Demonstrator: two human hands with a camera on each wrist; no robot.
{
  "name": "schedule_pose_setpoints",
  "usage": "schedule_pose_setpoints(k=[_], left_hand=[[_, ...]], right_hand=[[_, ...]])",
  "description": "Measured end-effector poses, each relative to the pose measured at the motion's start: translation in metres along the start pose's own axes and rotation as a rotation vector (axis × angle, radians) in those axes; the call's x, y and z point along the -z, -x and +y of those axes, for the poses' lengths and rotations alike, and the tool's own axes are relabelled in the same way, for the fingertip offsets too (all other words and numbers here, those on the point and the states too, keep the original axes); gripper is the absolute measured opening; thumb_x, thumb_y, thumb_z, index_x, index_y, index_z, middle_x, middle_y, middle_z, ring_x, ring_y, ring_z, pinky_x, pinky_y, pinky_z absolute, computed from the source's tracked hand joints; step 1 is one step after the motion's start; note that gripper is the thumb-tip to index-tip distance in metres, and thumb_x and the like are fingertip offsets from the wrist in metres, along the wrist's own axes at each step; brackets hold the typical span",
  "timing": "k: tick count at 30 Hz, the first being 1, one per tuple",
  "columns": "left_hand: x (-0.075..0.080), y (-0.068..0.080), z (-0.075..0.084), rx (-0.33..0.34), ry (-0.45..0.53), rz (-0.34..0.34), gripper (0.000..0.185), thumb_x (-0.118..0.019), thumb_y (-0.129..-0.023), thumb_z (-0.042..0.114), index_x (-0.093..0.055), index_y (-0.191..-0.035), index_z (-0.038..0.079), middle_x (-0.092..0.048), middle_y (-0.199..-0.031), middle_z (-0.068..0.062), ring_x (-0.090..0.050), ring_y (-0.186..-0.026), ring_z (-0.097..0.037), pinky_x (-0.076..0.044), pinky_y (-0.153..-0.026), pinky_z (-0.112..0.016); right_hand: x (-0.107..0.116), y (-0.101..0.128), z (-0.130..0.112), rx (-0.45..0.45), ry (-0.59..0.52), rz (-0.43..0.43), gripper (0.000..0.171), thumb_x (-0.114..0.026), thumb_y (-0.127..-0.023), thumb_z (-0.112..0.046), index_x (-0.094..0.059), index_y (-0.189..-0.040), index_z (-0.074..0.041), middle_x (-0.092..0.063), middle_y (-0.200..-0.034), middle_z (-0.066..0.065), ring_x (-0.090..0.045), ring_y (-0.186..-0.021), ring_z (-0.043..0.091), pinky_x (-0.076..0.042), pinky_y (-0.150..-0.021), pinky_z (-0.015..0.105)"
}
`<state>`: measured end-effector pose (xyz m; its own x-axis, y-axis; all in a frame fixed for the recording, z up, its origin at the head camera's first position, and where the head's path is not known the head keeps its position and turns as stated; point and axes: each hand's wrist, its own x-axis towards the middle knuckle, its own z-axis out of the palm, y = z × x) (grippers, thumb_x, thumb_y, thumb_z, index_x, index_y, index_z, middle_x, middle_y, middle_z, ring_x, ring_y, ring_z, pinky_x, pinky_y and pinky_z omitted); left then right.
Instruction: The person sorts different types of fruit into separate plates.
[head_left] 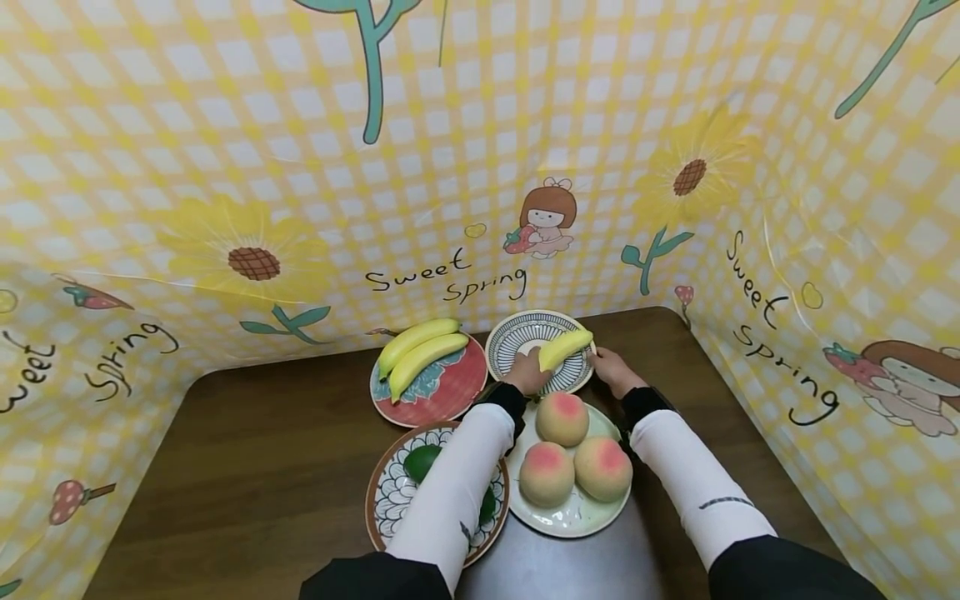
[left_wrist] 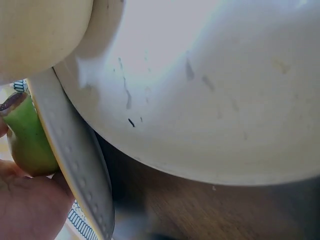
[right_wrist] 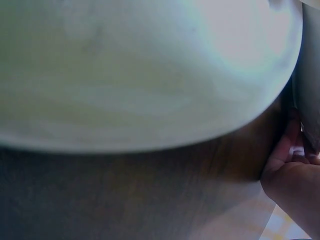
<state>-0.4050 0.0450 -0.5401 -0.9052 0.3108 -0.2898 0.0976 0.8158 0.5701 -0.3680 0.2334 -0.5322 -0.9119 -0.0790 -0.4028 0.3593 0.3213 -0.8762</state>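
My left hand (head_left: 528,372) grips one end of a yellow banana (head_left: 564,348) over a white plate with a blue-black lined pattern (head_left: 504,325), at the back of the table. The left wrist view shows the banana's greenish end (left_wrist: 32,137) with its dark tip, between the thumb and fingers of the left hand (left_wrist: 32,205). At the right rim of that same plate, my right hand (head_left: 617,372) holds the edge. In the right wrist view the right hand (right_wrist: 295,172) has its fingers against the plate's outer side (right_wrist: 311,75).
Nearer stands a pale green plate (head_left: 573,521) with three peaches (head_left: 562,419). A red plate (head_left: 457,392) to the left bears two bananas (head_left: 423,360). A brown-rimmed plate (head_left: 378,508) with green fruits (head_left: 422,461) lies partly under the left sleeve. Checked cloth (head_left: 450,167) surrounds the wooden table (head_left: 262,467).
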Motion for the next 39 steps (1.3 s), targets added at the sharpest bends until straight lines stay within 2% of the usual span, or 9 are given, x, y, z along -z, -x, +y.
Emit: schedule_pose_setpoints(k=[3, 9, 12, 13, 18, 25, 30, 34, 39], left_hand=[[0.005, 0.013, 0.008, 0.011, 0.004, 0.006, 0.053, -0.066, -0.097, 0.025, -0.052, -0.144, 0.005, -0.06, -0.131, -0.023, -0.052, -0.126, -0.038, -0.046, -0.106, -0.049], [-0.013, -0.011, -0.016, -0.075, -0.045, 0.112, 0.053, -0.068, -0.095, 0.043, -0.06, -0.133, 0.007, -0.066, -0.116, -0.018, -0.058, -0.114, -0.033, -0.05, -0.097, -0.043], [-0.007, 0.001, -0.011, -0.082, -0.024, 0.127, 0.052, -0.069, -0.095, 0.042, -0.059, -0.134, 0.008, -0.068, -0.114, -0.017, -0.061, -0.11, -0.032, -0.052, -0.094, -0.043], [0.001, 0.014, 0.0, -0.057, -0.014, 0.101, 0.052, -0.071, -0.095, 0.034, -0.058, -0.136, 0.005, -0.068, -0.118, -0.02, -0.062, -0.113, -0.035, -0.052, -0.097, -0.045], [0.011, 0.04, 0.014, -0.099, -0.019, 0.1, 0.054, -0.063, -0.1, 0.023, -0.049, -0.147, 0.003, -0.067, -0.125, -0.021, -0.063, -0.115, -0.034, -0.05, -0.099, -0.043], [0.021, 0.05, 0.019, -0.13, -0.04, 0.01, 0.045, -0.059, -0.101, 0.022, -0.051, -0.142, 0.006, -0.069, -0.123, -0.018, -0.066, -0.114, -0.03, -0.051, -0.1, -0.04], [0.022, 0.057, 0.012, -0.139, -0.067, -0.001, 0.045, -0.059, -0.099, 0.023, -0.054, -0.14, 0.004, -0.069, -0.124, -0.017, -0.066, -0.111, -0.028, -0.052, -0.099, -0.038], [0.039, 0.065, 0.009, -0.148, -0.089, -0.01, 0.061, -0.061, -0.099, 0.024, -0.042, -0.154, 0.003, -0.062, -0.142, -0.017, -0.062, -0.125, -0.028, -0.048, -0.109, -0.038], [0.083, 0.075, -0.002, -0.217, -0.099, 0.043, 0.068, -0.065, -0.098, 0.021, -0.038, -0.156, -0.002, -0.046, -0.158, -0.021, -0.044, -0.148, -0.035, -0.035, -0.124, -0.042]], right_hand=[[0.0, 0.001, -0.001, -0.003, -0.005, 0.003, 0.055, -0.025, -0.113, -0.021, -0.019, -0.159, 0.008, -0.023, -0.166, 0.029, -0.016, -0.158, 0.041, -0.015, -0.13, 0.052], [0.0, 0.002, -0.002, -0.019, 0.009, -0.009, 0.055, -0.024, -0.114, -0.023, -0.02, -0.159, 0.007, -0.023, -0.166, 0.028, -0.016, -0.158, 0.042, -0.015, -0.13, 0.054], [0.0, 0.0, -0.002, -0.015, 0.016, -0.009, 0.055, -0.025, -0.114, -0.023, -0.021, -0.158, 0.008, -0.024, -0.165, 0.029, -0.017, -0.157, 0.041, -0.016, -0.13, 0.054], [0.0, -0.001, -0.001, -0.013, 0.016, -0.009, 0.055, -0.024, -0.114, -0.023, -0.021, -0.158, 0.009, -0.024, -0.165, 0.029, -0.017, -0.157, 0.041, -0.016, -0.13, 0.054], [0.0, -0.004, 0.0, -0.008, 0.02, -0.011, 0.055, -0.024, -0.114, -0.023, -0.02, -0.158, 0.009, -0.023, -0.165, 0.029, -0.017, -0.157, 0.042, -0.016, -0.13, 0.054], [-0.002, -0.003, 0.003, -0.007, 0.033, -0.001, 0.055, -0.023, -0.113, -0.023, -0.022, -0.157, 0.011, -0.027, -0.162, 0.031, -0.022, -0.154, 0.041, -0.017, -0.13, 0.053], [-0.005, 0.002, 0.001, -0.014, 0.038, -0.013, 0.054, -0.024, -0.113, -0.022, -0.025, -0.156, 0.01, -0.028, -0.162, 0.031, -0.021, -0.155, 0.042, -0.017, -0.13, 0.053], [-0.005, 0.003, 0.001, -0.005, 0.038, -0.019, 0.054, -0.023, -0.113, -0.022, -0.025, -0.156, 0.011, -0.029, -0.161, 0.032, -0.02, -0.155, 0.043, -0.017, -0.13, 0.053], [-0.002, 0.0, 0.001, -0.013, 0.029, -0.022, 0.057, -0.023, -0.113, -0.023, -0.018, -0.158, 0.011, -0.023, -0.164, 0.031, -0.017, -0.157, 0.043, -0.015, -0.13, 0.052]])
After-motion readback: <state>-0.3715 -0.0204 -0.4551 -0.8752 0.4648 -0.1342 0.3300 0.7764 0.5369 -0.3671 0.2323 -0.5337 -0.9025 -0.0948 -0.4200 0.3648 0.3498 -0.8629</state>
